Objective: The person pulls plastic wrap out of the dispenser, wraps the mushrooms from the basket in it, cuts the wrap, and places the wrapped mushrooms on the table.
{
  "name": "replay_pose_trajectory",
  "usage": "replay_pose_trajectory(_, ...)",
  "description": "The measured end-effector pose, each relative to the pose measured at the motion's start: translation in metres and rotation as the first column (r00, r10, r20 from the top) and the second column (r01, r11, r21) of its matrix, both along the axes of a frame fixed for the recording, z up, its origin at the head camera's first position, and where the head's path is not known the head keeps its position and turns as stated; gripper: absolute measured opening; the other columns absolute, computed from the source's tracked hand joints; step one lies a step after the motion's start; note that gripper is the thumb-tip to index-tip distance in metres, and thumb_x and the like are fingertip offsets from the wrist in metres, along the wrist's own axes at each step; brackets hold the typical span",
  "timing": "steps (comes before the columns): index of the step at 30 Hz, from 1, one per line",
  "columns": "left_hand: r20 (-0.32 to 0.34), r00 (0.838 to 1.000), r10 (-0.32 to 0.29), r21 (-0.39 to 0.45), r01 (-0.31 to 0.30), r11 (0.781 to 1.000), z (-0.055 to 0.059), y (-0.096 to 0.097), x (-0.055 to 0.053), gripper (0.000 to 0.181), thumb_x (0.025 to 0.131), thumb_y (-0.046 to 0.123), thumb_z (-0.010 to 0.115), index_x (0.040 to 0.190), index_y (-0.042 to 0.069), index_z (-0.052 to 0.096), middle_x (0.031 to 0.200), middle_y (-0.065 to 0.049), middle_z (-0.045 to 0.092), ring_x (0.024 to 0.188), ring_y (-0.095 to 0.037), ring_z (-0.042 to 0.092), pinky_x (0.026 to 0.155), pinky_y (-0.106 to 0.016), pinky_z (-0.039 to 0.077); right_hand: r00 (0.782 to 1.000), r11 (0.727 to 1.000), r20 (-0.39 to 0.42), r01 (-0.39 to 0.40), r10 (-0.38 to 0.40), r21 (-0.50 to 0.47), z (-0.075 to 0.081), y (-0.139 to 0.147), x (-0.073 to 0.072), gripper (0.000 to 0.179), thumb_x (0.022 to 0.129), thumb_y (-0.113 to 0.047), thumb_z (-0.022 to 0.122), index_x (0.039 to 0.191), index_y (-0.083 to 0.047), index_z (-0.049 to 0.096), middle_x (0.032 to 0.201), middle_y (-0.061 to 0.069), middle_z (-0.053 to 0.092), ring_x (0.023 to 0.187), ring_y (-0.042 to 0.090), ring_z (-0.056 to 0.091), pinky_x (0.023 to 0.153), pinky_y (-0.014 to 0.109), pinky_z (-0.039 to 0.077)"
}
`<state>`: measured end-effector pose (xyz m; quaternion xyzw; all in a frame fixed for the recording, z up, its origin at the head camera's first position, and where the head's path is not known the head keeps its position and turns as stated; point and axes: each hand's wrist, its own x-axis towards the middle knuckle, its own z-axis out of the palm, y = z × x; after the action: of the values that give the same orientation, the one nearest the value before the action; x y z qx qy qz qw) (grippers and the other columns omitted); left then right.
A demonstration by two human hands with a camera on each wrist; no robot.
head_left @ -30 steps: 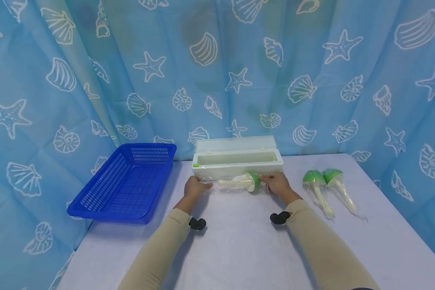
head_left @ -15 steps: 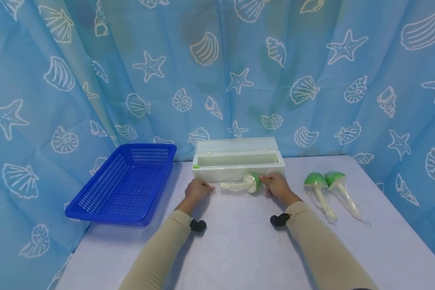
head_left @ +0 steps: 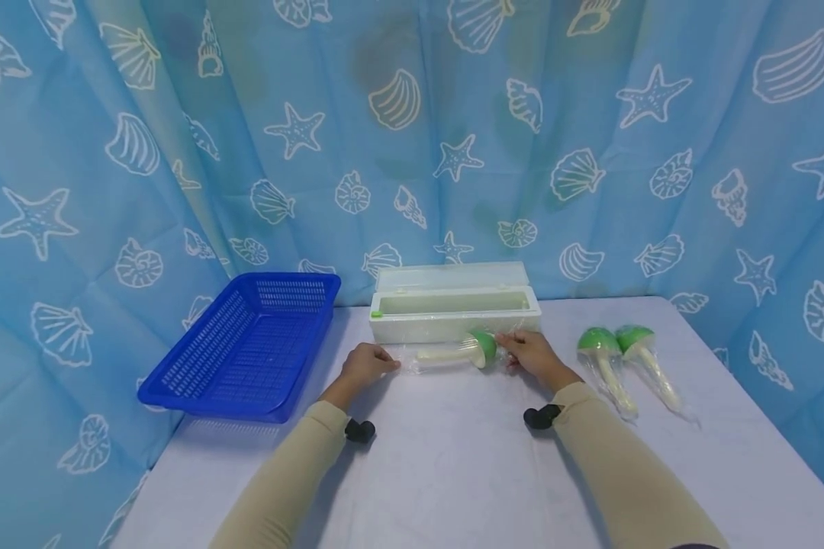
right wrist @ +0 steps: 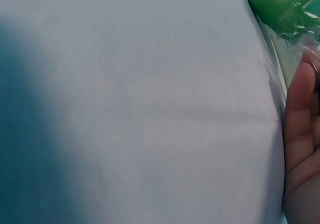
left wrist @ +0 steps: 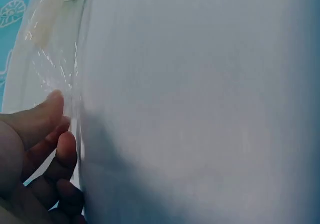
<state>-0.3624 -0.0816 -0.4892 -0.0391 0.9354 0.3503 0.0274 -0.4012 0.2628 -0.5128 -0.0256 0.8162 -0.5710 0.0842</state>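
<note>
A mushroom-shaped object with a green domed head (head_left: 482, 349) and a slim white stem (head_left: 446, 355) lies sideways in clear plastic film (head_left: 412, 364), in front of a long white box (head_left: 419, 330). At the stem end, my left hand (head_left: 365, 364) pinches the film's edge between thumb and fingers; the left wrist view has this hand (left wrist: 42, 149) close up, the film stretching away from it. My right hand (head_left: 530, 356) pinches the film just beyond the green head. In the right wrist view its fingers (right wrist: 300, 104) are partly cut off by the frame.
The box's lid (head_left: 453, 275) stands raised; a green tab (head_left: 367, 313) sits on its left edge. Two similar green-headed objects, one wrapped (head_left: 607, 370) beside another wrapped one (head_left: 652, 366), lie at the right. A blue perforated basket (head_left: 247, 351) stands left on the white-covered table (head_left: 453, 465).
The mushroom-shaped object has turned a little within the film, its ribbed side showing differently. My left hand has shifted slightly left, away from the stem; the right hand stays by the head.
</note>
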Motion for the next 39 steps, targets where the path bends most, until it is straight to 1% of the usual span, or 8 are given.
replay_pose_trajectory(7, 0.067, 0.996, -0.053, 0.031, 0.051, 0.998, 0.012, -0.012, -0.013, 0.020, 0.086, 0.023, 0.076, 0.091, 0.004, 0.071, 0.084, -0.005, 0.065, 0.076, -0.020, 0.059, 0.065, -0.032, 0.049, 1.000, 1.000, 0.017, 0.007, -0.007, -0.025, 0.013, 0.014, -0.005, 0.050, 0.096, -0.043, 0.059, 0.110, 0.005, 0.061, 0.094, 0.013, 0.063, 0.077, 0.017, 0.064, 0.068, 0.031, 0.056)
replay_pose_trajectory(9, 0.051, 0.998, -0.047, 0.040, 0.045, 0.998, 0.016, -0.015, -0.019, 0.018, 0.087, 0.019, 0.074, 0.096, 0.004, 0.070, 0.087, -0.006, 0.066, 0.078, -0.020, 0.060, 0.068, -0.033, 0.050, 1.000, 1.000, 0.007, 0.020, -0.020, 0.006, 0.019, 0.020, -0.007, 0.051, 0.096, -0.044, 0.058, 0.111, 0.004, 0.062, 0.095, 0.012, 0.063, 0.079, 0.017, 0.064, 0.070, 0.031, 0.056)
replay_pose_trajectory(13, -0.053, 0.997, 0.047, 0.091, -0.042, 0.995, 0.025, -0.019, -0.031, 0.020, 0.089, 0.013, 0.068, 0.104, 0.001, 0.064, 0.095, -0.012, 0.065, 0.084, -0.024, 0.060, 0.074, -0.037, 0.049, 0.982, 0.981, -0.155, 0.132, -0.110, 0.141, 0.036, 0.031, -0.011, 0.056, 0.096, -0.051, 0.053, 0.101, 0.003, 0.065, 0.080, 0.009, 0.060, 0.070, 0.021, 0.056, 0.065, 0.033, 0.050)
replay_pose_trajectory(17, -0.178, 0.968, 0.178, 0.176, -0.146, 0.973, 0.035, -0.018, -0.038, 0.029, 0.090, 0.021, 0.069, 0.110, 0.002, 0.057, 0.107, -0.016, 0.061, 0.096, -0.029, 0.057, 0.080, -0.041, 0.048, 0.926, 0.948, -0.344, 0.237, -0.155, 0.212, 0.056, 0.031, -0.020, 0.058, 0.096, -0.054, 0.051, 0.090, 0.002, 0.065, 0.070, 0.010, 0.057, 0.065, 0.026, 0.050, 0.058, 0.038, 0.041)
replay_pose_trajectory(20, -0.249, 0.950, 0.189, 0.254, -0.125, 0.959, 0.037, -0.017, -0.042, 0.040, 0.088, 0.024, 0.074, 0.117, 0.002, 0.056, 0.121, -0.019, 0.057, 0.109, -0.033, 0.054, 0.089, -0.045, 0.046, 0.927, 0.950, -0.364, 0.191, -0.092, 0.247, 0.073, 0.015, -0.026, 0.053, 0.098, -0.050, 0.051, 0.091, 0.001, 0.065, 0.077, 0.012, 0.059, 0.070, 0.026, 0.053, 0.060, 0.038, 0.044)
replay_pose_trajectory(25, -0.252, 0.962, 0.106, 0.402, 0.004, 0.916, 0.027, -0.012, -0.051, 0.051, 0.086, 0.022, 0.077, 0.128, 0.003, 0.054, 0.139, -0.022, 0.045, 0.122, -0.038, 0.045, 0.094, -0.048, 0.044, 0.948, 0.921, -0.301, 0.020, 0.106, 0.388, 0.092, -0.034, -0.032, 0.038, 0.101, -0.037, 0.052, 0.100, -0.002, 0.067, 0.087, 0.011, 0.063, 0.079, 0.024, 0.059, 0.068, 0.039, 0.048)
replay_pose_trajectory(30, -0.218, 0.971, 0.099, 0.475, 0.016, 0.880, 0.016, -0.011, -0.056, 0.049, 0.082, 0.019, 0.080, 0.123, 0.005, 0.057, 0.140, -0.017, 0.046, 0.116, -0.036, 0.047, 0.087, -0.046, 0.046, 0.898, 0.850, -0.285, -0.159, 0.336, 0.502, 0.098, -0.085, -0.028, 0.026, 0.101, -0.027, 0.054, 0.107, -0.005, 0.068, 0.094, 0.008, 0.066, 0.084, 0.022, 0.060, 0.075, 0.040, 0.049)
replay_pose_trajectory(39, -0.231, 0.969, 0.089, 0.476, 0.033, 0.879, 0.008, -0.012, -0.062, 0.041, 0.079, 0.020, 0.083, 0.111, 0.006, 0.063, 0.139, -0.014, 0.049, 0.127, -0.040, 0.041, 0.097, -0.050, 0.041, 0.833, 0.782, -0.301, -0.226, 0.464, 0.580, 0.101, -0.143, -0.021, 0.031, 0.104, -0.026, 0.048, 0.121, -0.007, 0.065, 0.113, 0.007, 0.067, 0.104, 0.024, 0.062, 0.091, 0.043, 0.048)
